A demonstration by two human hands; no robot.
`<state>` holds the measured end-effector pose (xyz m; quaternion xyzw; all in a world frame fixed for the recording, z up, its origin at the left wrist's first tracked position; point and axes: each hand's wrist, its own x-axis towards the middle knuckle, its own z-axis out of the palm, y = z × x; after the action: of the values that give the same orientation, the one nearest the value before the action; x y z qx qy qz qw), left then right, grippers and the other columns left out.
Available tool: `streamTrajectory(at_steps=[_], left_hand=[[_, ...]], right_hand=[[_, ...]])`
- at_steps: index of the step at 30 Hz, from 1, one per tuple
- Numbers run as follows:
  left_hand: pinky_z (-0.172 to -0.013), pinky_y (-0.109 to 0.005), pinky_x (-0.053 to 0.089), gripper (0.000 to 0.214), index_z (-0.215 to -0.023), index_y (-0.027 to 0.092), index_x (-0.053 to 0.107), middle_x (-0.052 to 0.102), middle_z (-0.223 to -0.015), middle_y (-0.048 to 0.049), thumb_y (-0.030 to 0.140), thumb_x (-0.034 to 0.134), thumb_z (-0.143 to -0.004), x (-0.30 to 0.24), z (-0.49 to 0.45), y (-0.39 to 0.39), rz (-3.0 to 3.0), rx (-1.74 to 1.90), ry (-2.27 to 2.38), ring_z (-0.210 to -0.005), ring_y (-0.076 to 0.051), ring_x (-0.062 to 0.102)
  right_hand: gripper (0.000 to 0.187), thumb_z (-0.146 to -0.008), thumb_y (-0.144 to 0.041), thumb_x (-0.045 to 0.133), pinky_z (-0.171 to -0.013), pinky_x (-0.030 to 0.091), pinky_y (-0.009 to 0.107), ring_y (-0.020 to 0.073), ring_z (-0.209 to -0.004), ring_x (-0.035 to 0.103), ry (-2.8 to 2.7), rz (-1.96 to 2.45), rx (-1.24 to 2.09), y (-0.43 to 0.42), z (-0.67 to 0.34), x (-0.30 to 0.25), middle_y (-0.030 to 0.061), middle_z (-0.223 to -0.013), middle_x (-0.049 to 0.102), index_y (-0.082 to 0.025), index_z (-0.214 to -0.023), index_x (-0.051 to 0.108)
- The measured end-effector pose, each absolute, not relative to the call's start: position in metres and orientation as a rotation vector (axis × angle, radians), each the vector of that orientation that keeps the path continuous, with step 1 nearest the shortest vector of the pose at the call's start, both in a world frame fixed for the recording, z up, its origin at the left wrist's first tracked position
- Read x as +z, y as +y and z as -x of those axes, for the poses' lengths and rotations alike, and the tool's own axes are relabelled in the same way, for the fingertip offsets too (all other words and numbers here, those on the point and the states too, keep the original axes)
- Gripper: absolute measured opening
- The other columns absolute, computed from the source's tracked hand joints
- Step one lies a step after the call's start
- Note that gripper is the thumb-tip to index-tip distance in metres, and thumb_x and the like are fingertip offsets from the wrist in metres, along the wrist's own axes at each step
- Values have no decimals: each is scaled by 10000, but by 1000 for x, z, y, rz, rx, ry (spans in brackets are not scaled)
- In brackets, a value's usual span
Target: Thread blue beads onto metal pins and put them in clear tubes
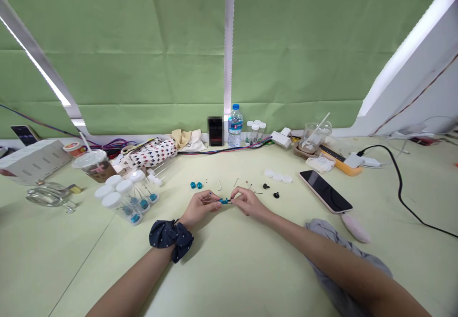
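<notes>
Between my two hands, above the pale table, is a small blue part (223, 201) with a dark end on its right side. My left hand (200, 207) pinches the blue part between thumb and fingers. The fingertips of my right hand (248, 202) close on the dark end; its exact kind is too small to make out. Just beyond lie two round blue pieces (196, 185), a small hex key (220, 184) and a few thin metal bits (249, 184). Two black knob-like pieces (276, 195) lie to the right of my right hand.
Clear tubes with white caps (125, 197) stand at left, near a drink cup (95, 164) and a glass bottle (50, 195). White caps (278, 176) lie beyond my right hand. A phone (325, 192) and grey cloth (327, 233) are at right. A water bottle (235, 126) stands behind.
</notes>
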<state>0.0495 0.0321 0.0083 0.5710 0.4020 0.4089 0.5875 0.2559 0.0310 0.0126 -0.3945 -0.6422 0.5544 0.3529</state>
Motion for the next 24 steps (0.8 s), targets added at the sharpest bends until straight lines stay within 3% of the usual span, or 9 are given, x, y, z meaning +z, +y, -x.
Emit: streamTrajectory(at_steps=[24], left_hand=[[-655, -280, 490, 255, -765, 117, 644, 666, -707, -43, 298, 755, -624, 12, -51, 31, -1329, 945, 942, -660, -140, 610]], right_hand=[[162, -775, -336, 541, -340, 160, 178, 46, -332, 232, -1640, 1019, 1455, 32, -255, 10, -115, -384, 308, -179, -763, 505]])
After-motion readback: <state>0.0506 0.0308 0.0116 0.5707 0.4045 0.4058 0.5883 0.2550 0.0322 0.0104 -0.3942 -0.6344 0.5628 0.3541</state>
